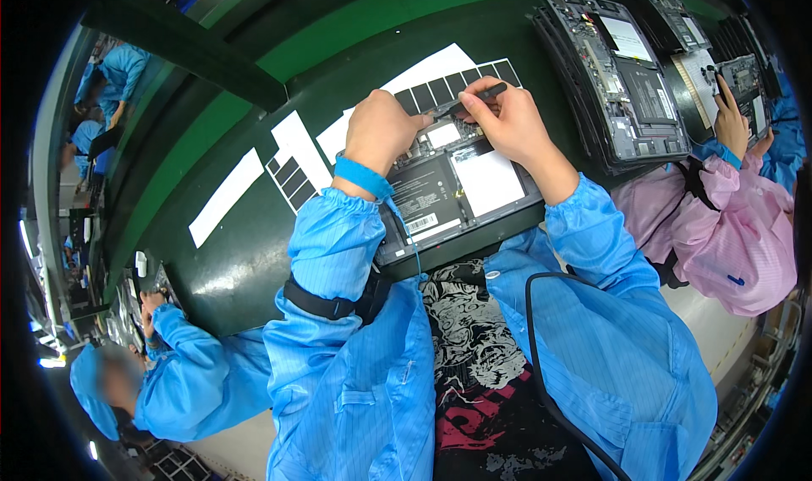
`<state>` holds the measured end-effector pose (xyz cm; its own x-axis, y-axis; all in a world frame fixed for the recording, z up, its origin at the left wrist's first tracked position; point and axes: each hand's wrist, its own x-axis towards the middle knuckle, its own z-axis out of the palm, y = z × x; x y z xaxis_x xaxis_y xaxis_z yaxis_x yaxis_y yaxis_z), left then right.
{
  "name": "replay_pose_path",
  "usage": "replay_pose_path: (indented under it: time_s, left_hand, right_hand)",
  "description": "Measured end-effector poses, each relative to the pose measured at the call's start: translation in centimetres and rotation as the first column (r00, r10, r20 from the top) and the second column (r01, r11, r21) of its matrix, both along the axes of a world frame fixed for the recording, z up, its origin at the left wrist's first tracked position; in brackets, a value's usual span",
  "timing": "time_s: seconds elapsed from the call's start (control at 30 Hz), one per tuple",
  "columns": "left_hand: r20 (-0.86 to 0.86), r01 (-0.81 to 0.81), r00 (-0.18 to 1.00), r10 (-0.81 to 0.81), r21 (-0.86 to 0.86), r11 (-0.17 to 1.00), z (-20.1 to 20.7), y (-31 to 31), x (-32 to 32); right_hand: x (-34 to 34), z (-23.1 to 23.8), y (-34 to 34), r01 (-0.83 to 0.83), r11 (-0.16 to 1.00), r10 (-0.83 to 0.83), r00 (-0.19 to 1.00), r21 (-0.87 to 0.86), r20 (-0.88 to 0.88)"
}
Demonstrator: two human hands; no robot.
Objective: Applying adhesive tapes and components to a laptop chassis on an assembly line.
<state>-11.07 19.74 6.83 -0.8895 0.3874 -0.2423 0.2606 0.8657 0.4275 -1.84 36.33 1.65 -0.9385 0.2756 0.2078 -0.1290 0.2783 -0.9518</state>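
An opened laptop base (499,216) lies in front of me, its black battery (425,195) and circuit parts showing. A white rectangular sheet (489,181) covers part of its right half. My right hand (514,124) pinches a slim dark hand tool (491,93) over the laptop's far edge; its exact kind is unclear. My left hand (381,130), with a blue wrist strap (359,177) around the wrist, is closed at the same far edge, fingertips close to the tool's tip. What it pinches, if anything, is hidden.
Sheets of black rectangular stickers (427,95) and white paper strips (224,195) lie on the dark green table (245,270). A stack of opened laptop bases (622,84) stands at the right. Co-workers sit at both sides, one in pink (719,227), one in blue (203,379).
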Motion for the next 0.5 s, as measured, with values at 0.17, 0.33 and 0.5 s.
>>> replay_pose_path:
  time_s: [0.17,0.33,0.5]
  left_hand:
    - [0.058,-0.014,0.998,0.013,0.026,1.000,0.1,-0.4,0.1]
    - [0.079,-0.055,0.995,0.053,0.022,0.998,-0.3,-0.8,0.1]
    - [0.056,-0.011,0.998,0.011,0.007,1.000,-1.0,-0.9,-0.3]
  right_hand:
    - [0.1,0.0,0.1,0.025,0.998,-0.025,1.000,0.059,0.012]
    - [0.5,0.1,-0.2,0.055,0.997,-0.053,0.998,-0.062,0.028]
    - [0.4,-0.5,0.2,0.061,0.986,-0.071,0.996,-0.155,-0.058]
